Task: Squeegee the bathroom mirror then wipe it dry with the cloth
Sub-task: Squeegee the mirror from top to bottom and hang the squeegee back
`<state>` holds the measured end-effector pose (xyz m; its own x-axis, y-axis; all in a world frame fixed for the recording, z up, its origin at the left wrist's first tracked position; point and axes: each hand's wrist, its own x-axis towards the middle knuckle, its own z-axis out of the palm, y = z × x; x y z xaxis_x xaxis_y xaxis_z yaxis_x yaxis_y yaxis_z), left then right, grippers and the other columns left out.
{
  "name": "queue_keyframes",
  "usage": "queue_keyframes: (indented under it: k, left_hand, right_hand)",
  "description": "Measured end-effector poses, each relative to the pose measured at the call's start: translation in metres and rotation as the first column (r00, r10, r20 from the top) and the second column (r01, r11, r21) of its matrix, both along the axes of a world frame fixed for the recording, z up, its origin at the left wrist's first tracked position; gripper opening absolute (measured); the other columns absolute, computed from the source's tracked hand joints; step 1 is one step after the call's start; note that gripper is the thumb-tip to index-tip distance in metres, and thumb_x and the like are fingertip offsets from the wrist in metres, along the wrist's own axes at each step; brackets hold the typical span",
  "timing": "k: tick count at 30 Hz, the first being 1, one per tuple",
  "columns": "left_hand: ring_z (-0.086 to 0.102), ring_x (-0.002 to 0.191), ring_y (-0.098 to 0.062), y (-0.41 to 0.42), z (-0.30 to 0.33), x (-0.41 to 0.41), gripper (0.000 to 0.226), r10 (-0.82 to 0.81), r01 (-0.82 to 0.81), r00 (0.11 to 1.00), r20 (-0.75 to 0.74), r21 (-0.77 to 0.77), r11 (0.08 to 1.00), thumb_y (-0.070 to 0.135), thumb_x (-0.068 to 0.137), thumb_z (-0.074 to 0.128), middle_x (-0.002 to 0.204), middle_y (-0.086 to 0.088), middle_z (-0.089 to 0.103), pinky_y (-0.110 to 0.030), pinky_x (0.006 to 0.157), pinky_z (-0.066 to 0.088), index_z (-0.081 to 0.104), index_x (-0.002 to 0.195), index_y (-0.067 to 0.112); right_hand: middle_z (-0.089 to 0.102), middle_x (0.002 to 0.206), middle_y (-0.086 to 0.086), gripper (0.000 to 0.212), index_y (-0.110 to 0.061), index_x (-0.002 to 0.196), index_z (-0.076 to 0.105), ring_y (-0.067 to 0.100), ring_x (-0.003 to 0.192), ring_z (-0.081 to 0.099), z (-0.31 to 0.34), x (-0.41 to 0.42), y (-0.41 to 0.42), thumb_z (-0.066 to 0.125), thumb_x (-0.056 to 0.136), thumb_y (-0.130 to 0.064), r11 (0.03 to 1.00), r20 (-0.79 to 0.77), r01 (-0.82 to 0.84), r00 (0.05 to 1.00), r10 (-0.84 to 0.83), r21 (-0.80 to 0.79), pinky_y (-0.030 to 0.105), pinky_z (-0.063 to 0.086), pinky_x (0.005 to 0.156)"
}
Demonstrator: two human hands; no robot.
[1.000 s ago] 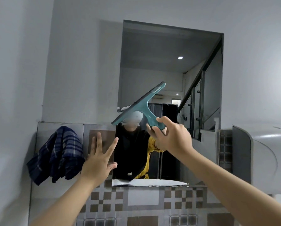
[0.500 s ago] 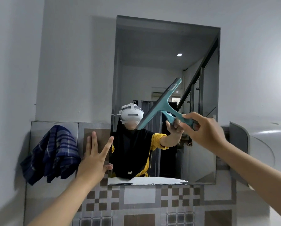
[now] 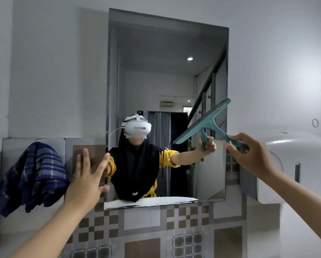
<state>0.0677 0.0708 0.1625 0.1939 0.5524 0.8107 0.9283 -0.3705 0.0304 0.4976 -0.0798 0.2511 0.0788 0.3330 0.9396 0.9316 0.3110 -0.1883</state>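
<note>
The rectangular mirror [image 3: 167, 53] hangs on the grey wall and reflects a person in black and yellow. A teal squeegee [image 3: 210, 123] is tilted against the mirror's right side, blade running from lower left to upper right. My right hand [image 3: 249, 155] grips its handle at the mirror's right edge. Fingers spread, my left hand [image 3: 87, 185] is pressed flat on the tiled wall at the mirror's lower left corner and holds nothing. A dark blue checked cloth [image 3: 31, 179] hangs on the wall to the left.
A white wall dispenser [image 3: 295, 164] juts out right of the mirror. Patterned brown and grey tiles [image 3: 142, 220] cover the wall below. A white torn strip [image 3: 152, 201] runs along the mirror's bottom edge.
My right hand has carried the squeegee from the mirror's centre to its right edge. My left hand has stayed flat by the lower left corner.
</note>
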Motion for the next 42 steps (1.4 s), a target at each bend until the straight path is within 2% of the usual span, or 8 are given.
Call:
queue_keyframes:
  k: [3,8,18,28,35,37,39,42]
  left_hand:
    - [-0.008,0.139,-0.040,0.002,-0.001,0.000,0.114,0.015,-0.015,1.000,-0.016,-0.001,1.000,0.038,0.067,0.077,0.153,-0.015,-0.023,-0.058,0.085,0.049,-0.006,0.145,0.040]
    - [-0.008,0.139,-0.041,0.005,-0.001,-0.001,0.112,0.038,-0.038,0.999,-0.021,-0.001,0.999,0.038,0.067,0.076,0.153,-0.017,-0.021,-0.060,0.089,0.046,-0.004,0.146,0.037]
    - [-0.009,0.140,-0.039,0.001,-0.002,0.002,0.111,0.029,-0.029,1.000,0.006,0.000,1.000,0.037,0.069,0.075,0.154,-0.017,-0.021,-0.058,0.091,0.046,-0.005,0.145,0.039]
    - [-0.012,0.141,-0.040,-0.009,0.002,0.004,0.107,0.010,-0.009,1.000,0.017,-0.037,0.999,0.041,0.077,0.067,0.149,-0.016,-0.032,-0.052,0.096,0.046,-0.019,0.141,0.039]
    - [0.014,0.137,-0.050,-0.019,-0.004,0.004,0.105,-0.075,0.076,0.996,0.041,-0.030,0.997,0.029,0.067,0.080,0.151,-0.033,0.001,-0.052,0.082,0.052,0.013,0.148,0.028]
    - [0.019,0.136,-0.049,-0.024,-0.013,0.003,0.104,-0.089,0.090,0.995,0.054,-0.020,0.996,0.025,0.065,0.082,0.149,-0.036,0.005,-0.051,0.089,0.048,0.017,0.147,0.024]
    - [0.015,0.138,-0.045,-0.032,-0.021,0.003,0.113,-0.130,0.129,0.988,0.079,0.011,0.992,0.017,0.067,0.081,0.151,-0.030,-0.003,-0.051,0.095,0.044,0.002,0.147,0.032]
    - [0.007,0.141,-0.038,-0.039,-0.026,0.002,0.132,-0.220,0.217,0.962,0.162,0.037,0.975,0.007,0.074,0.075,0.150,-0.014,-0.014,-0.051,0.090,0.047,-0.034,0.122,0.062]
  right_hand:
    - [0.065,0.078,-0.001,0.038,-0.033,0.100,0.058,0.021,0.055,0.060,-0.019,-0.009,0.003,0.053,0.081,-0.065,0.999,-0.099,-0.039,0.994,0.038,-0.002,0.041,0.055,0.047]
    - [0.061,0.061,0.010,0.013,-0.025,0.094,0.054,0.013,0.042,0.041,-0.050,-0.045,0.010,0.065,0.088,-0.024,0.992,-0.307,-0.107,0.948,0.083,-0.061,0.026,0.037,0.041]
    - [0.055,0.069,0.003,0.020,-0.021,0.103,0.038,0.013,0.047,0.048,-0.061,-0.122,0.024,0.053,0.095,-0.032,0.967,-0.605,-0.248,0.779,0.167,-0.052,0.032,0.043,0.045]
    - [0.059,0.079,0.008,0.021,-0.017,0.105,0.033,0.015,0.047,0.057,-0.050,-0.225,0.031,0.049,0.097,-0.029,0.890,-0.840,-0.436,0.428,0.333,0.131,0.020,0.043,0.037]
    - [0.058,0.082,-0.002,0.022,-0.029,0.101,0.032,0.029,0.072,0.068,-0.063,-0.304,0.047,0.052,0.095,-0.034,0.865,-0.801,-0.498,0.490,0.343,0.066,0.048,0.059,0.063]
    - [0.051,0.077,-0.012,0.021,-0.026,0.102,0.033,0.016,0.069,0.064,-0.063,-0.319,0.046,0.051,0.095,-0.033,0.857,-0.771,-0.514,0.528,0.356,0.043,0.035,0.058,0.061]
    - [0.049,0.073,-0.014,0.021,-0.025,0.103,0.032,0.001,0.064,0.055,-0.066,-0.330,0.047,0.050,0.096,-0.035,0.861,-0.731,-0.509,0.591,0.342,-0.008,0.013,0.045,0.053]
    - [0.053,0.072,-0.014,0.032,-0.019,0.118,0.035,0.000,0.060,0.054,-0.076,-0.343,0.051,0.048,0.096,-0.039,0.866,-0.669,-0.499,0.658,0.345,-0.044,0.014,0.042,0.050]
